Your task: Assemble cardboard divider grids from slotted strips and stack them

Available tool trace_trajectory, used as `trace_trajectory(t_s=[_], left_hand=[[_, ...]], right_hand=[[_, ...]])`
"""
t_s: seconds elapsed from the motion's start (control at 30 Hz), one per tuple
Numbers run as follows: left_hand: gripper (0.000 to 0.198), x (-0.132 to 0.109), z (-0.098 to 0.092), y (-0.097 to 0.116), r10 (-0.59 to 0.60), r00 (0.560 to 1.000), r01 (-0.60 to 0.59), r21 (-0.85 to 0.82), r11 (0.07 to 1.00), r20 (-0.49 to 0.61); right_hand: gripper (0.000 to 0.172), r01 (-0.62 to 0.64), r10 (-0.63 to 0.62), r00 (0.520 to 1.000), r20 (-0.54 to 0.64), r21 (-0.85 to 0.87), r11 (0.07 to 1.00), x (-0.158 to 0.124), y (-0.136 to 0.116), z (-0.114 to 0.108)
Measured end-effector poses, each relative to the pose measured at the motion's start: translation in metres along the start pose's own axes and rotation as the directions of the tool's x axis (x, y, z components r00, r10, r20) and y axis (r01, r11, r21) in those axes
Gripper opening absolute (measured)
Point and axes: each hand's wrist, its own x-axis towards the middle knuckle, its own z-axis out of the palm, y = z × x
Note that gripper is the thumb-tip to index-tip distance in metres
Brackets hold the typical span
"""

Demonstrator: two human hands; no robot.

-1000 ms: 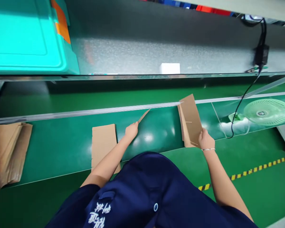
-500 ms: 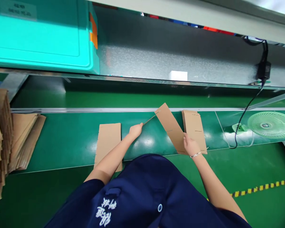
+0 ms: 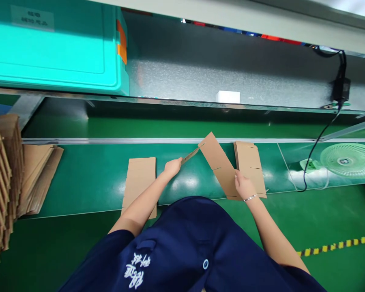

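Observation:
My left hand [image 3: 173,166] is closed on the near end of a narrow cardboard divider [image 3: 191,155], seen almost edge-on. Its far end meets a slot near the top of a wider slotted cardboard divider [image 3: 216,160]. That wider strip slants across the bench, its lower end pinched in my right hand [image 3: 245,185]. Just right of it lies a stack of slotted cardboard strips [image 3: 252,164], partly behind my right hand. To the left, another stack of cardboard strips [image 3: 140,178] sits partly under my left forearm.
Assembled cardboard grids [image 3: 0,178] stand at the far left, beside flat folded cardboard [image 3: 38,174]. A green fan [image 3: 348,161] and a black cable [image 3: 318,138] are at the right. Above the green bench [image 3: 88,178], a shelf holds a turquoise bin [image 3: 63,52] and small white box [image 3: 228,97].
The narrow divider in my left hand has turned slightly, so more of its face shows. Both hands stay almost in place; the view has shifted a little.

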Motion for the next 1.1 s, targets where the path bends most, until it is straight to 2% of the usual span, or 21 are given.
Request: trace_trajectory(t_s=[0.3,0.4,0.5,0.63,0.73,0.87,1.1], left_hand=[[0.041,-0.003,-0.002,0.003,0.022,0.999,-0.023,0.032,0.999,0.043],[0.048,0.005,-0.011,0.013,0.047,0.999,-0.047,0.021,0.999,-0.025],[0.067,0.026,-0.019,0.035,0.094,0.989,-0.096,-0.012,0.995,-0.112],[0.068,0.055,-0.017,0.057,0.108,0.991,-0.109,-0.004,0.994,-0.083],[0.072,0.063,-0.011,0.056,0.144,0.984,-0.143,0.016,0.990,-0.102],[0.073,0.062,-0.004,0.048,0.171,0.971,-0.169,0.030,0.985,-0.166],[0.072,0.061,0.002,0.047,0.196,0.962,-0.186,0.068,0.980,-0.188]], right_hand=[[0.045,0.038,-0.018,0.964,0.265,-0.071,0.997,0.009,-0.033,0.022],[0.045,0.045,-0.021,0.959,0.282,-0.079,0.996,0.009,-0.038,0.030],[0.046,0.073,-0.049,0.953,0.298,-0.071,0.995,0.007,-0.039,0.036],[0.050,0.084,-0.048,0.948,0.316,-0.101,0.991,0.007,-0.035,0.039],[0.052,0.076,-0.034,0.950,0.311,-0.125,0.989,0.009,-0.032,0.036],[0.053,0.080,-0.040,0.950,0.309,-0.117,0.990,0.010,-0.033,0.030],[0.055,0.099,-0.061,0.945,0.320,-0.102,0.990,0.005,-0.036,0.030]])
